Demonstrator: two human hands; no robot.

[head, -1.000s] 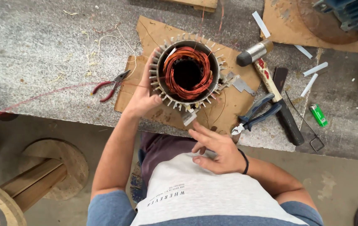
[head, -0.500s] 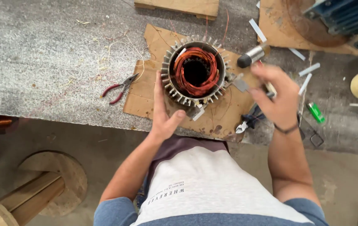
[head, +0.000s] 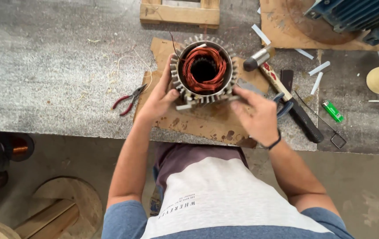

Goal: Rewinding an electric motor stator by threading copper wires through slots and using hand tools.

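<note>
- While gripped from both sides, a finned metal motor stator [head: 204,71] with copper windings is seen standing on end on a brown cardboard sheet [head: 198,121], which lies on a grey workbench [head: 48,71].
- Left hand [head: 159,98]: pressed against the stator's left flank, fingers curled up along the fins.
- Right hand [head: 256,116]: laid on the stator's lower right edge, fingertips touching the fins; a dark band is worn at the wrist. The stator is held between the two hands.
- Red-handled pliers [head: 129,99]: lying on the bench just left of the cardboard, well apart from the stator.
- Hammer [head: 272,75]: placed to the right of the stator, head near it, handle running away toward the bench edge.
- Blue-handled tool [head: 284,106]: partly hidden behind the right hand, right of the stator.
- Green lighter [head: 332,111]: lying far right of the stator.
- White strips [head: 317,75]: scattered to the upper right of the stator.
- Wooden frame [head: 179,12]: set beyond the stator, at the far bench edge.
- Blue finned motor housing [head: 357,15]: standing at the far right, beyond the stator, on another cardboard piece.
</note>
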